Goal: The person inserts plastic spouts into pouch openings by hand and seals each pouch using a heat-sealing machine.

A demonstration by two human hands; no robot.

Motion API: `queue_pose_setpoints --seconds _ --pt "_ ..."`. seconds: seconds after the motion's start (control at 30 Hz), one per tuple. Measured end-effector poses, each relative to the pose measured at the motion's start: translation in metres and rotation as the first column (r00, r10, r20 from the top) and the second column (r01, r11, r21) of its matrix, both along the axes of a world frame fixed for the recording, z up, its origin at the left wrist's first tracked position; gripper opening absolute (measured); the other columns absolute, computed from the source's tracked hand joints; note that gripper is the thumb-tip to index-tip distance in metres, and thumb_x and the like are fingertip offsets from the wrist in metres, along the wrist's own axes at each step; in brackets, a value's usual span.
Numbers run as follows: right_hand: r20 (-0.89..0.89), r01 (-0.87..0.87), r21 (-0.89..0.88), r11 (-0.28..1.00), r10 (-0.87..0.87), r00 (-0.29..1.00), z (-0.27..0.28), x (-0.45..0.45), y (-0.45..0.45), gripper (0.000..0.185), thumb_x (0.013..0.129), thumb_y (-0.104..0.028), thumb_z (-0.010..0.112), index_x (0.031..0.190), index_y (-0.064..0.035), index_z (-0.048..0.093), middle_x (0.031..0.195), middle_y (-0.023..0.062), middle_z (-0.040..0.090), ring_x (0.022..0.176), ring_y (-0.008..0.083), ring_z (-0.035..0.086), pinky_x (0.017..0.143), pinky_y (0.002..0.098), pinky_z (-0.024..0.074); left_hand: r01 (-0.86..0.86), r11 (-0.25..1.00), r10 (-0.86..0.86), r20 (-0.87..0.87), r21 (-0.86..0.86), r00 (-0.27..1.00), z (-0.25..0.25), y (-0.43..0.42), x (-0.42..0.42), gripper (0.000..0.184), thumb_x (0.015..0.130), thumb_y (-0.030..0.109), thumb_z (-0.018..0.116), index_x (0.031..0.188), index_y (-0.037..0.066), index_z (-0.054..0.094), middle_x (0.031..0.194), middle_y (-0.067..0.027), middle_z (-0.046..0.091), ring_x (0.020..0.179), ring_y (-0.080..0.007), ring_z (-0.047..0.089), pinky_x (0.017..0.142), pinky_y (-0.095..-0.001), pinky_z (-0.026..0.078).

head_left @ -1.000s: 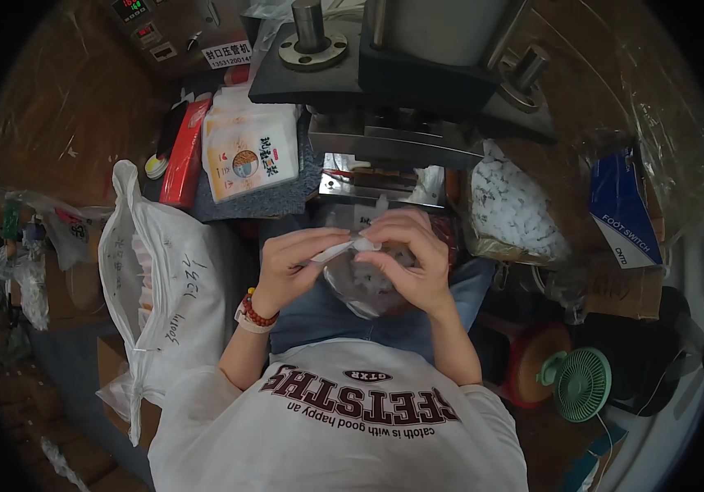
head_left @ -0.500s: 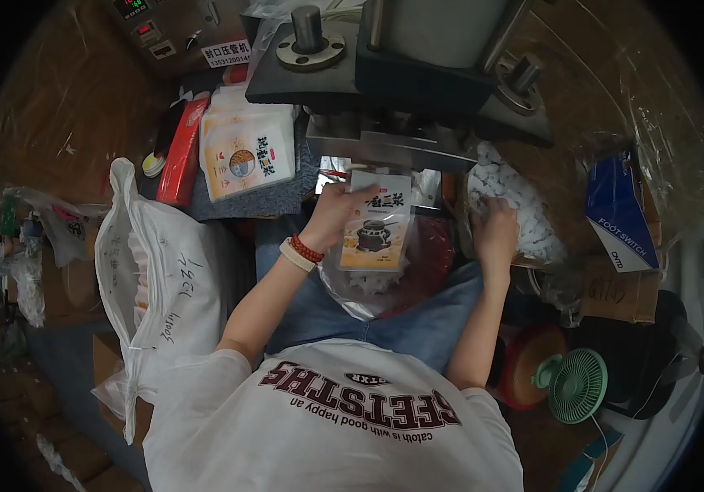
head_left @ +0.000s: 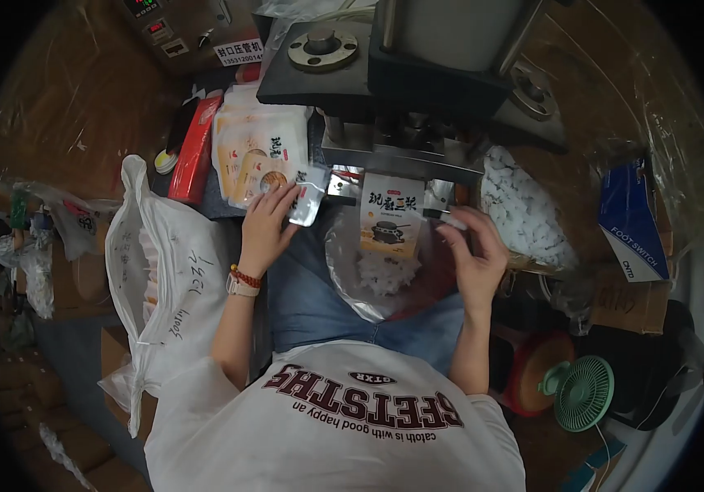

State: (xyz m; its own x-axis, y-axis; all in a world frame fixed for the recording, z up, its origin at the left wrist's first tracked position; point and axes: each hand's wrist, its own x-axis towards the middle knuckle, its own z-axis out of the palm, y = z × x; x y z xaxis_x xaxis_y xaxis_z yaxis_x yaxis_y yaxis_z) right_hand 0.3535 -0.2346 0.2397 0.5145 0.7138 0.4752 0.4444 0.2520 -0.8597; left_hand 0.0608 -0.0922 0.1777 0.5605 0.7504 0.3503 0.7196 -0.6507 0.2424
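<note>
A printed pouch [head_left: 390, 215] hangs upright at the front of the press [head_left: 401, 152], its top edge under the metal block. My left hand [head_left: 270, 209] lies with fingers spread on another printed pouch [head_left: 309, 195], at the near edge of the pouch stack [head_left: 260, 131]. To the right of the hanging pouch is my right hand [head_left: 476, 246], thumb and forefinger close together around a small white piece [head_left: 453, 220]. Below the pouch, a clear plastic bag with small white pieces [head_left: 386, 275] rests on my lap.
At the right of the press sits a bag of white pieces [head_left: 524, 205], beside a blue foot switch box [head_left: 632, 221]. A green fan [head_left: 584, 394] stands lower right. On the left are a red box [head_left: 196, 149] and a large white sack [head_left: 175, 287]. A control box [head_left: 192, 33] is at the upper left.
My left hand has gone from the pouch at the press to the stack. My right hand has left the bag of white pieces and come toward the press. The press's upper part appears lower.
</note>
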Motion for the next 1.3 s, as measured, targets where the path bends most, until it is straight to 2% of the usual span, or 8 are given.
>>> queue_pose_setpoints --seconds 0.27,0.53,0.7,0.97,1.13,1.17,1.27,1.3 --pt "0.469 -0.295 -0.096 0.951 0.304 0.829 0.018 -0.060 0.024 0.047 0.076 -0.002 0.071 0.121 -0.0025 0.058 0.094 0.0140 0.063 0.083 0.0294 0.060 0.072 0.0369 0.0490 0.108 0.993 -0.081 0.431 -0.039 0.899 0.029 -0.041 0.023 0.045 0.064 -0.008 0.057 0.103 0.010 0.069 0.102 -0.0080 0.070 0.095 -0.0239 0.067 0.080 -0.0321 0.054" --pt "0.308 -0.536 -0.083 0.840 0.534 0.788 0.037 -0.036 0.006 0.058 0.075 -0.008 0.076 0.128 -0.0030 0.053 0.108 0.0123 0.066 0.097 0.0258 0.063 0.082 0.0331 0.0493 0.463 0.867 -0.281 0.586 -0.183 0.760 0.059 -0.059 0.049 0.032 0.072 -0.001 0.063 0.103 0.004 0.070 0.101 -0.0091 0.071 0.084 -0.0223 0.069 0.070 -0.0286 0.055" --pt "0.207 -0.101 -0.144 0.984 0.130 0.970 0.017 -0.009 0.006 0.053 0.077 -0.007 0.076 0.126 -0.0021 0.054 0.109 0.0134 0.067 0.102 0.0251 0.062 0.089 0.0336 0.0473 0.418 0.422 0.265 0.550 -0.804 0.792 0.011 -0.049 0.095 0.024 0.091 0.019 0.067 0.101 -0.002 0.070 0.093 -0.0057 0.071 0.076 -0.0054 0.063 0.063 -0.0232 0.050" --pt "0.704 0.547 -0.428 0.720 -0.114 0.701 -0.024 0.072 0.008 0.025 0.084 -0.014 0.066 0.106 -0.0010 0.063 0.103 0.0152 0.065 0.094 0.0331 0.060 0.083 0.0416 0.0470 0.683 0.177 0.586 0.634 -0.708 0.505 0.016 -0.014 0.129 0.029 0.090 0.018 0.066 0.107 -0.005 0.066 0.102 -0.0091 0.069 0.087 -0.0137 0.066 0.075 -0.0258 0.051" --pt "0.669 0.482 -0.207 0.851 -0.236 0.704 -0.034 0.079 0.014 0.022 0.084 -0.014 0.066 0.101 -0.0003 0.065 0.100 0.0138 0.065 0.087 0.0293 0.061 0.076 0.0399 0.0477 0.595 0.234 0.528 0.615 -0.769 0.586 0.019 -0.003 0.116 0.028 0.088 0.023 0.068 0.100 -0.003 0.068 0.090 -0.0056 0.070 0.083 -0.0153 0.066 0.072 -0.0293 0.051" --pt "0.671 0.479 -0.203 0.854 -0.235 0.703 -0.029 0.077 0.014 0.022 0.084 -0.014 0.066 0.101 -0.0003 0.065 0.100 0.0138 0.065 0.087 0.0293 0.061 0.076 0.0399 0.0477 0.290 0.554 0.395 0.554 -0.780 0.733 0.022 0.007 0.102 0.037 0.087 0.030 0.069 0.107 -0.001 0.066 0.101 -0.0087 0.068 0.093 -0.0222 0.064 0.080 -0.0348 0.049" --pt "0.188 0.385 -0.270 0.883 -0.343 0.920 -0.014 0.057 0.007 0.020 0.090 -0.011 0.062 0.105 0.0014 0.063 0.089 0.0096 0.066 0.084 0.0157 0.060 0.076 0.0278 0.0465 -0.399 0.878 0.402 0.043 0.265 0.914 0.028 0.018 0.061 0.064 0.082 0.047 0.068 0.131 0.009 0.052 0.138 -0.0146 0.049 0.126 -0.0341 0.046 0.104 -0.0518 0.033" --pt "0.114 0.319 -0.213 0.924 -0.300 0.947 -0.012 0.052 0.005 0.019 0.088 -0.009 0.064 0.105 0.0006 0.063 0.090 0.0084 0.064 0.078 0.0136 0.056 0.070 0.0262 0.0454 -0.366 0.915 0.382 -0.072 0.170 0.922 0.009 0.024 0.040 0.071 0.083 0.051 0.065 0.138 0.012 0.044 0.149 -0.0136 0.033 0.139 -0.0276 0.030 0.109 -0.0590 0.020"
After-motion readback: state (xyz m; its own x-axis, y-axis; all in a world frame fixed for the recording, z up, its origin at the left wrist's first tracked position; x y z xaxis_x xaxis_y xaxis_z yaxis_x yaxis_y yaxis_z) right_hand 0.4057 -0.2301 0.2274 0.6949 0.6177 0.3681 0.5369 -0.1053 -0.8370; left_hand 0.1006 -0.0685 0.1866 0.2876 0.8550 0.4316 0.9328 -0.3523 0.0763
